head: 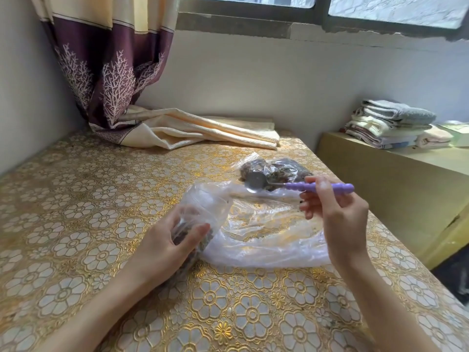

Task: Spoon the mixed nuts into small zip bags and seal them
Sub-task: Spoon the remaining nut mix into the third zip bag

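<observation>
Two hands work at mid-frame. Left hand (pixel 175 240) curls round a small zip bag (pixel 200 212) partly filled with nuts, its mouth gaping toward the right. Right hand (pixel 332 207) pinches the purple handle of a spoon (pixel 256 182), its bowl apparently empty, above a big, nearly emptied bag (pixel 266 235). Filled bags (pixel 274 167) lie behind, upper right of centre. Filling looks nearly done; next probably comes a last scoop or pressing the zip closed.

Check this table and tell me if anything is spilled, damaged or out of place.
No nuts show loose on the tablecloth. The one odd thing is the curtain, whose hem lies bunched on the far tabletop. The filled bags lie beyond the big limp plastic bag, and the spoon looks empty.
</observation>
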`<action>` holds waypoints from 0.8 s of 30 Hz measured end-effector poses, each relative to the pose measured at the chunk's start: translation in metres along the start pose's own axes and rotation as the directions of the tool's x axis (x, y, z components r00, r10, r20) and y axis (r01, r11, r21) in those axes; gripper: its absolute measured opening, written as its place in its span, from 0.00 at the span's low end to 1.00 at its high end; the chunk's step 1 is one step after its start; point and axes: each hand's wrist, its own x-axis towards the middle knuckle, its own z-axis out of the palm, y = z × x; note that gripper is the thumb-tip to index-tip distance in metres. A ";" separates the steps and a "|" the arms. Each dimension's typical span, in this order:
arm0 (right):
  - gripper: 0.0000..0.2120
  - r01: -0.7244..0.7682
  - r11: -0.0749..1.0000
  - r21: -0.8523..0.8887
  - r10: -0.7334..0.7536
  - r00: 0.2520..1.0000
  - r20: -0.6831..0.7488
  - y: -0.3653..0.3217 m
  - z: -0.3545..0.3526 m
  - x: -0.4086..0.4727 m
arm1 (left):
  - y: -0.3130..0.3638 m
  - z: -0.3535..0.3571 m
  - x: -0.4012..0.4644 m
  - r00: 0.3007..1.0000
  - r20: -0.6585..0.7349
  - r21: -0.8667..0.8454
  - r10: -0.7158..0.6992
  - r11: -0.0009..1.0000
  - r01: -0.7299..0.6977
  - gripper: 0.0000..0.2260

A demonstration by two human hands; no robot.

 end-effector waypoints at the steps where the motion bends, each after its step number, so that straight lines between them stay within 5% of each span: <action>1: 0.12 0.010 0.997 -0.078 -0.013 1.000 -0.028 0.003 -0.004 0.002 | -0.001 0.000 0.000 1.000 -0.003 -0.002 -0.005 1.000 0.004 0.18; 8: 0.18 -0.066 0.956 -0.285 -0.020 0.957 -0.290 0.016 -0.038 0.023 | -0.005 -0.001 -0.001 1.000 -0.003 0.167 0.019 0.986 -0.018 0.21; 15: 0.20 -0.123 0.946 -0.300 0.008 0.934 -0.357 0.028 -0.047 0.025 | -0.009 0.001 -0.001 0.994 -0.003 0.294 0.111 0.950 -0.105 0.12; 20: 0.21 -0.118 0.947 -0.299 -0.022 0.904 -0.427 0.030 -0.051 0.026 | -0.013 -0.001 0.001 0.994 0.014 0.325 0.105 0.940 -0.104 0.18; 24: 0.20 -0.079 0.922 -0.378 -0.108 0.887 -0.449 0.030 -0.053 0.025 | -0.009 0.001 0.000 0.990 0.008 0.337 0.141 0.932 -0.136 0.08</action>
